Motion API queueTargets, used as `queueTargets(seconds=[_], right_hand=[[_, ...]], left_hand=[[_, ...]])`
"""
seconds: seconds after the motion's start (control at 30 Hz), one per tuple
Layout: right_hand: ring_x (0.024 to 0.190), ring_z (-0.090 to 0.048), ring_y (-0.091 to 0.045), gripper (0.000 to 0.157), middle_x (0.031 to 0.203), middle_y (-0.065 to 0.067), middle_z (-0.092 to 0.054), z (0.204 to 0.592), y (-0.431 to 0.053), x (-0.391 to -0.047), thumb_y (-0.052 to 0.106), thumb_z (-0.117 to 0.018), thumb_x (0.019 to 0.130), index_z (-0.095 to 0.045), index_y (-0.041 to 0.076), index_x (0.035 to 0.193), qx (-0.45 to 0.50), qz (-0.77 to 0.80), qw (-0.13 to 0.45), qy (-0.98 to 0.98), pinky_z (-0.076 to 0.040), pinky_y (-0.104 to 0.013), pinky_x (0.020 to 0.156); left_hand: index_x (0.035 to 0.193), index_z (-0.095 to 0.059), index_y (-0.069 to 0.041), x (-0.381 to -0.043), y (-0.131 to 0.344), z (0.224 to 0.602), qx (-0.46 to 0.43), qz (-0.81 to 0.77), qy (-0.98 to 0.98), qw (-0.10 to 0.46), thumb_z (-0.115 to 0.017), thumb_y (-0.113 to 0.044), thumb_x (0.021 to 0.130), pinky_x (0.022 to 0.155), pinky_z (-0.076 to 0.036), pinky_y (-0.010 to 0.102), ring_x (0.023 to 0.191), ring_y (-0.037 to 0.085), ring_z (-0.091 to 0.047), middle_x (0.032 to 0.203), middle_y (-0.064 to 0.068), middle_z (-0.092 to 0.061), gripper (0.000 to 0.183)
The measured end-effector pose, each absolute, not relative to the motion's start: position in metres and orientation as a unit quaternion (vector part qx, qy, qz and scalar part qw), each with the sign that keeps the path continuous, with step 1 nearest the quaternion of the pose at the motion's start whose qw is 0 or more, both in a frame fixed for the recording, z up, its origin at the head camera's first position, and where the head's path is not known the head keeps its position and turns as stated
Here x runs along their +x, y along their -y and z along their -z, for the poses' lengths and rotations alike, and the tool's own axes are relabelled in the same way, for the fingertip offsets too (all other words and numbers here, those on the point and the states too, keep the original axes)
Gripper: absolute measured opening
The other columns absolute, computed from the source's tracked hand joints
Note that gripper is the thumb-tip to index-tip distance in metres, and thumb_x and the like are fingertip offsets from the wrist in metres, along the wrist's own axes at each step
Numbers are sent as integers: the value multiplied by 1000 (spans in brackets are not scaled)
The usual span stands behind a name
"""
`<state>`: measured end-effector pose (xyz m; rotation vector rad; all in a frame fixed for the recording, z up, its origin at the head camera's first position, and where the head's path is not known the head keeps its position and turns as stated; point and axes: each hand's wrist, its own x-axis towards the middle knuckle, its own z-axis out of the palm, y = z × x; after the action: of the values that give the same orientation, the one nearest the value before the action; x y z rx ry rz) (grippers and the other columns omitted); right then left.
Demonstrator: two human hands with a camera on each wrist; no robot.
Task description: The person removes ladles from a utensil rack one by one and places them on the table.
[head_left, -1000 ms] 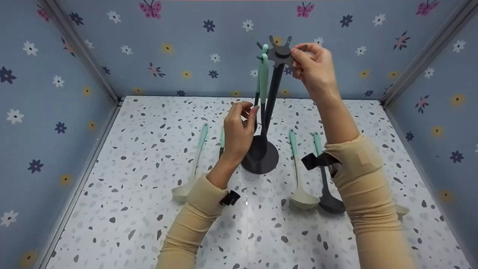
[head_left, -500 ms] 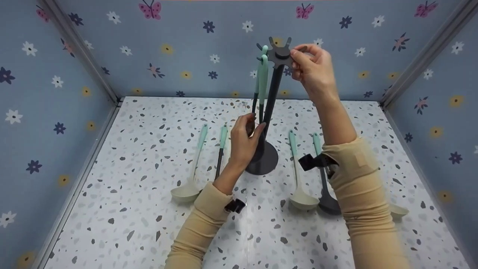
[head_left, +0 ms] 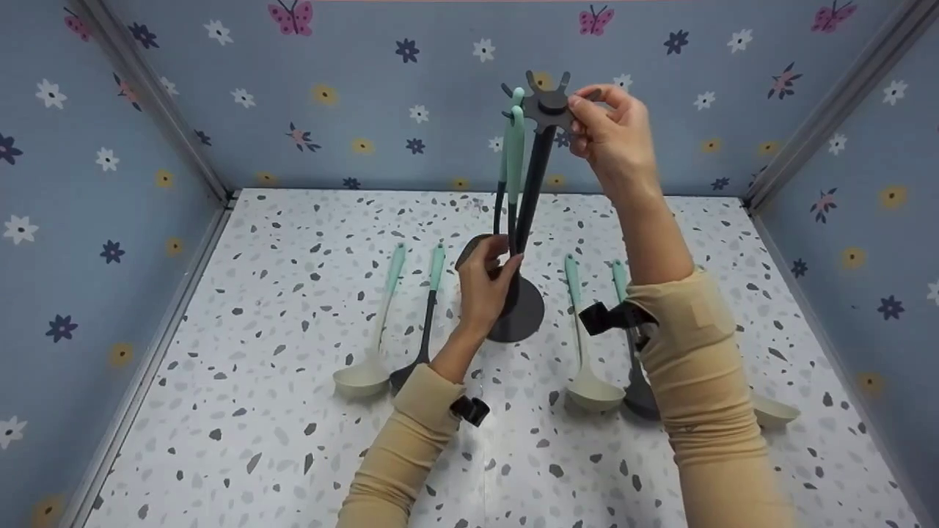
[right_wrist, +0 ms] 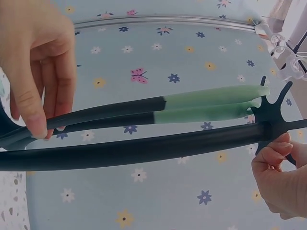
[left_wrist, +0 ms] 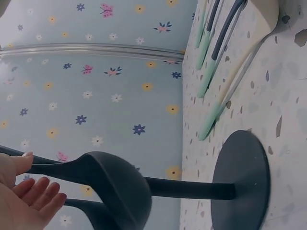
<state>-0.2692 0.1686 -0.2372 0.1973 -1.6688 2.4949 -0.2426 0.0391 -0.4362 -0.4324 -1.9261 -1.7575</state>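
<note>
A dark utensil stand [head_left: 538, 172] with a round base and a star of hooks on top leans slightly. My right hand [head_left: 615, 139] pinches one hook arm of that top. From the left-side hooks hang two dark utensils with mint handles. The front one is a ladle [head_left: 516, 158], its bowl plain in the left wrist view. Behind it hangs the second utensil [left_wrist: 86, 208], its lower end partly hidden. My left hand [head_left: 486, 282] is low at their shafts, thumb touching the ladle's shaft [left_wrist: 53, 170], fingers loosely extended.
Pale ladles lie left [head_left: 361, 379], right [head_left: 596, 392] and far right [head_left: 774, 412], the last partly under my sleeve. Dark ladles lie at left [head_left: 428, 315] and right [head_left: 640, 396]. Flowered panels [head_left: 411, 110] surround the speckled table [head_left: 279, 440] on the back and sides.
My left hand has slid down along the hanging shafts toward the bowls. The rear utensil's lower end now shows left of the hand. My right hand keeps its grip on the stand's top.
</note>
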Motion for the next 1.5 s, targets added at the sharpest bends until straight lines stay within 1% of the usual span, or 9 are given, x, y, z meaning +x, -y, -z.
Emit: queueTargets(seconds=[0.03, 0.13, 0.27, 0.37, 0.53, 0.8, 1.0, 1.33, 1.5], right_hand=[[46, -38, -13, 5, 58, -10, -47, 237, -168, -269, -3, -53, 86, -49, -5, 88, 64, -828, 67, 553, -32, -19, 40], [46, -38, -14, 4, 59, -10, -47, 238, -167, -269, -3, -53, 86, -50, -5, 89, 64, -827, 67, 554, -33, -19, 40], [46, -38, -14, 4, 59, -10, -47, 238, -167, -269, -3, -52, 86, -50, -5, 89, 64, -828, 67, 554, -32, -19, 40], [45, -38, -13, 3, 59, -10, -47, 239, -166, -270, -4, -52, 86, -50, -5, 88, 62, -828, 67, 553, -32, -19, 40], [44, -38, -13, 4, 58, -10, -47, 240, -166, -271, -4, -53, 86, -50, -5, 88, 59, -831, 66, 549, -32, -19, 40], [44, -37, -13, 5, 58, -11, -46, 241, -165, -272, -5, -53, 86, -49, -6, 88, 67, -835, 71, 542, -31, -18, 40], [43, -36, -13, 4, 56, -10, -45, 242, -165, -272, -6, -52, 86, -48, -7, 87, 74, -837, 74, 537, -29, -18, 39], [43, -37, -13, 4, 57, -10, -47, 240, -166, -271, -4, -53, 86, -50, -6, 87, 67, -834, 73, 543, -31, -18, 39], [43, -37, -14, 4, 58, -10, -46, 239, -168, -270, -3, -53, 86, -50, -5, 87, 66, -829, 74, 550, -31, -19, 40]], left_hand=[[103, -58, 3, -243, -40, 438, -161, 651, 698, 251, -65, -13, 81, 73, -50, 26, 87, 15, -60, 93, 12, -61, 27], [100, -57, 9, -237, -41, 431, -172, 673, 672, 258, -63, -3, 82, 72, -51, 32, 85, 22, -61, 92, 18, -61, 23], [97, -55, 17, -228, -41, 420, -177, 693, 650, 259, -59, 8, 81, 69, -52, 34, 82, 32, -60, 88, 27, -58, 18], [95, -55, 18, -229, -41, 422, -174, 697, 644, 261, -58, 9, 81, 68, -52, 31, 81, 31, -61, 87, 28, -59, 16], [93, -56, 18, -229, -41, 424, -175, 697, 639, 274, -57, 9, 81, 64, -53, 36, 77, 31, -61, 84, 28, -59, 15], [93, -58, 18, -227, -38, 426, -180, 694, 633, 292, -58, 11, 80, 62, -53, 35, 76, 32, -61, 83, 27, -60, 14], [92, -59, 18, -227, -35, 426, -187, 695, 627, 298, -57, 13, 79, 62, -52, 39, 73, 34, -62, 85, 29, -60, 14], [92, -60, 19, -228, -33, 422, -192, 692, 620, 317, -58, 15, 77, 60, -53, 35, 71, 38, -60, 82, 30, -59, 15], [89, -61, 17, -227, -32, 419, -186, 680, 627, 332, -60, 15, 76, 57, -52, 28, 67, 34, -61, 79, 26, -60, 14]])
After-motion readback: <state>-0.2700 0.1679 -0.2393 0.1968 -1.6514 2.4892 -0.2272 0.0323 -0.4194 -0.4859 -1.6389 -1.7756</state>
